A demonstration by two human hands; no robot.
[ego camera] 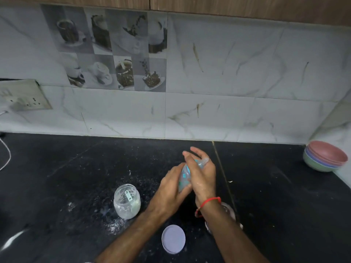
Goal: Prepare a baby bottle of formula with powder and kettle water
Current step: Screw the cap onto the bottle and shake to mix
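Clear plastic baby bottle (183, 176) (teal markings, blurred) is clasped tilted between both hands (190, 179).

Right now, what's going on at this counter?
A person holds a clear baby bottle with teal markings between both hands, left hand low on it, right hand wrapped over the top. On the black stone counter an open clear plastic jar stands beside its round lilac lid. Stacked pastel bowls sit far right.

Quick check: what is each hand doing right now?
Left hand: closed around the lower part of the baby bottle.
Right hand: closed around the bottle's upper part.
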